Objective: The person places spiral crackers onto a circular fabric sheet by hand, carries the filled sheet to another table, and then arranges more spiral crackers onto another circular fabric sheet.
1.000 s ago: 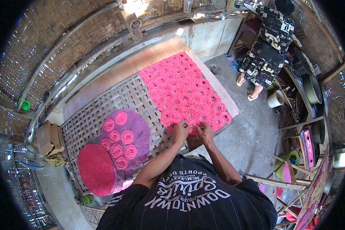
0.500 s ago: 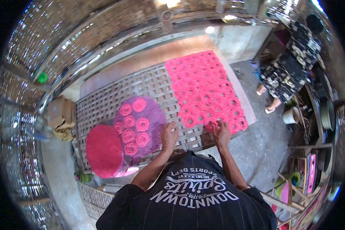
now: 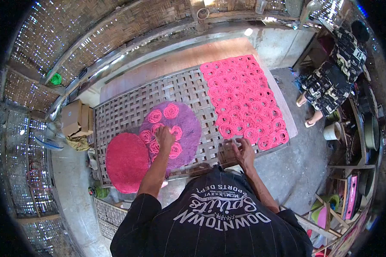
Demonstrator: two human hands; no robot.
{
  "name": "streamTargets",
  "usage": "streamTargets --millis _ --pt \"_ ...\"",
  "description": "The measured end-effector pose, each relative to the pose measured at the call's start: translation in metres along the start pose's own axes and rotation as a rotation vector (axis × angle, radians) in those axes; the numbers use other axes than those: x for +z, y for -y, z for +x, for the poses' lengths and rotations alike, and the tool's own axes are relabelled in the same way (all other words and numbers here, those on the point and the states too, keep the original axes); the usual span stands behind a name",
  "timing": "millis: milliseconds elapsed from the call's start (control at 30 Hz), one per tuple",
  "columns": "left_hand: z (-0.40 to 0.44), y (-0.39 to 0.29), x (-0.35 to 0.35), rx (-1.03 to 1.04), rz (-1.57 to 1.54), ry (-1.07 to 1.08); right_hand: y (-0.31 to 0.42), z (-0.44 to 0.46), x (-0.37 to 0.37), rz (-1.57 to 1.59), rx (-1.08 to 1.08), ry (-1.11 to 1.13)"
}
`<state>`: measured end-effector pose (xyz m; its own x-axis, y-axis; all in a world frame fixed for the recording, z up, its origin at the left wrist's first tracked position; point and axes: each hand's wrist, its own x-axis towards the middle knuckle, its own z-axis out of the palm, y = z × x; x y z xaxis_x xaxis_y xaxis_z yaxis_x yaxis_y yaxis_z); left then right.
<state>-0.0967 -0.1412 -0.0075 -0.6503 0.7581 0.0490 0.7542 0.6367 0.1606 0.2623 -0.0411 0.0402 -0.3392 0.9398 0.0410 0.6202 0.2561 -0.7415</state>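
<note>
My left hand [image 3: 165, 138] is over a purple round mat [image 3: 189, 128], its fingers bent and pinched at a pink coil of thin strands [image 3: 157, 128], partly hidden beneath them. Several similar coils lie on that mat. A dark red round mat [image 3: 125, 162] overlaps its left side. On the right of the woven slatted rack [image 3: 133, 98], many pink coils [image 3: 244, 103] are laid close together in rows. At their near edge, my right hand [image 3: 243, 153] hovers with thumb and fingers apart, nothing visible between them.
A wooden board [image 3: 180, 55] lies under the rack along the wall. Cardboard boxes [image 3: 76, 118] stand at the left. A person in patterned dark clothes [image 3: 336, 77] is at the right, near a white bucket [image 3: 331, 131] and cluttered shelves [image 3: 351, 166].
My left hand has moved left from the rack onto the coils on the purple mat. My right hand has drawn back from the near row of coils, and the view has shifted slightly.
</note>
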Motion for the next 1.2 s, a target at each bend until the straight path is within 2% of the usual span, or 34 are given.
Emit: streamTargets --millis 100,200,300,400,500,600,700,767,933,1000,1100,1200 --pt "0.007 0.007 -0.004 0.004 -0.032 0.128 0.012 -0.014 0.013 0.022 -0.042 0.002" --pt "0.017 0.025 0.014 0.086 -0.231 0.089 0.025 -0.025 0.028 0.04 -0.039 0.072" --pt "0.022 0.037 0.024 0.055 -0.402 0.099 0.038 -0.033 0.041 0.025 -0.048 0.111" --pt "0.034 0.042 0.027 0.099 -0.401 0.189 0.057 -0.045 0.045 0.05 0.011 0.161" --pt "0.03 0.035 0.017 0.205 -0.322 0.137 0.067 -0.056 0.056 0.083 0.015 0.151" --pt "0.017 0.032 0.007 0.401 -0.371 -0.045 0.066 -0.065 0.072 0.171 0.101 0.208" --pt "0.004 0.024 -0.009 0.319 -0.559 0.112 0.08 -0.068 0.078 0.301 0.189 0.276" --pt "-0.004 0.02 -0.012 0.296 -0.684 0.129 0.084 -0.063 0.086 0.363 0.196 0.373" --pt "-0.031 0.01 -0.018 0.308 -0.874 0.132 0.091 -0.036 0.135 0.629 0.401 0.494" --pt "-0.048 -0.001 -0.039 0.376 -0.803 0.121 0.113 -0.023 0.14 0.716 0.467 0.478" --pt "-0.07 -0.01 -0.05 0.542 -0.735 0.187 0.095 -0.005 0.178 1.025 0.823 0.432" --pt "-0.096 -0.022 -0.063 0.729 -0.745 0.182 0.085 -0.003 0.168 0.993 0.737 0.436"
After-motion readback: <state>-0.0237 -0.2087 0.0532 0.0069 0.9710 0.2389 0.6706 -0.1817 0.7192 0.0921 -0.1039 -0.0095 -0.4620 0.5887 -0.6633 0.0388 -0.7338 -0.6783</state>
